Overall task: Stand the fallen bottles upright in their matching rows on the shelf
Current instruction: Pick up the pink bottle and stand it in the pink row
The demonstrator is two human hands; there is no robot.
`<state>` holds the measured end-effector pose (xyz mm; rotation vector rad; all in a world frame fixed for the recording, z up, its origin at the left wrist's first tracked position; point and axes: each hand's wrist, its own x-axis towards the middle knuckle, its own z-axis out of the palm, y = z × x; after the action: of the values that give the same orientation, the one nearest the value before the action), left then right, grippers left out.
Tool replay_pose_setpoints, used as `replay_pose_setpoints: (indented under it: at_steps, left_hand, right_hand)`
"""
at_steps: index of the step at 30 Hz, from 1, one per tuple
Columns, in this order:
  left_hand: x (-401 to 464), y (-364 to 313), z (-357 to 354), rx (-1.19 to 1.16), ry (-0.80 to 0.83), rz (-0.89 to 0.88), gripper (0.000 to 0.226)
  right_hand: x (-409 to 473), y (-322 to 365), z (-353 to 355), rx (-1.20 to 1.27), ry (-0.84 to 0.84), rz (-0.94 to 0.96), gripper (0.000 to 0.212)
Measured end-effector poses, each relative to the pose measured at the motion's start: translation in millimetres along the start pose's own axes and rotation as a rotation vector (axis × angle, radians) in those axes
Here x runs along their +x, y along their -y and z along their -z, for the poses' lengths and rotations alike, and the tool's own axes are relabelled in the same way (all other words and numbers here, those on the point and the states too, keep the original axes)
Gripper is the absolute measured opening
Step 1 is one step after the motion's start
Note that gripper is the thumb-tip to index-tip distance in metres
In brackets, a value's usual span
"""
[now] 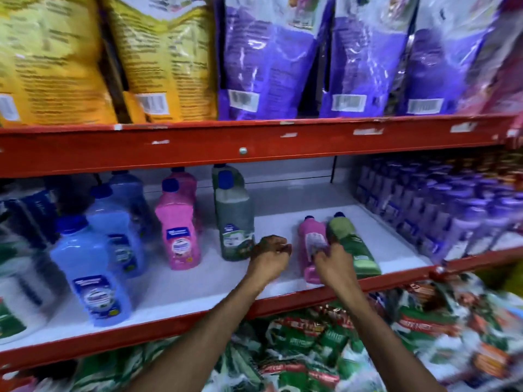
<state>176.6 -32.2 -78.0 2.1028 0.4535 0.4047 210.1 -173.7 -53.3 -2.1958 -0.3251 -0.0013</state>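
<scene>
On the white shelf under the red beam, seen from the head camera, two bottles lie on their sides near the right of the bare patch, touching each other with caps pointing far: a fallen pink bottle and a fallen green bottle just to its right. Upright rows of blue bottles, pink bottles and dark green bottles stand to the left, so both fallen ones are, by my judgement, left to do. The right hand rests over the fallen pair with its grip curled on the pink one, though blur hides whether it is truly closed, and the left hand hangs loosely clenched and empty beside the dark green row.
</scene>
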Motion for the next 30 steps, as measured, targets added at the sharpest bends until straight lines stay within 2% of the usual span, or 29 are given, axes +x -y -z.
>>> replay_pose_setpoints:
  at_steps: [2,5,6,10,12,16,19,22,26,30]
  left_hand:
    - [21,-8,-18,-0.004,0.085,0.107,0.036]
    - [39,-17,-38,-0.045,0.101,0.233,0.062]
    - [40,-21,-41,-0.034,0.114,0.261,0.062]
    - [43,-25,-43,-0.083,0.055,0.302,0.027]
    - [41,-22,-38,-0.150,0.071,0.311,0.034]
    - [27,-26,-20,-0.270,0.073,0.244,0.015]
    - [11,-29,3,-0.309,0.042,0.155,0.038]
    - [-15,-25,31,-0.356,0.008,0.066,0.043]
    - [-59,-4,74,-0.327,-0.080,-0.039,0.044]
    - [-89,33,115,-0.212,-0.284,-0.069,0.046]
  right_hand:
    - [7,-4,0,-0.043,0.067,-0.004,0.023]
    - [17,-10,-1,-0.038,0.093,-0.009,0.023]
    - [20,-10,-1,-0.019,0.091,-0.025,0.021]
    - [30,-15,2,0.078,0.060,-0.070,0.022]
    - [32,-17,0,0.140,0.072,-0.095,0.014]
    - [29,-19,-7,0.368,0.061,-0.158,0.014]
    - [23,-15,-13,0.538,0.069,-0.146,0.026]
    - [5,-1,-18,0.667,0.057,-0.088,0.040]
    - [-37,32,-33,0.662,0.061,0.065,0.030]
    - [-72,69,-69,0.549,0.032,0.238,0.029]
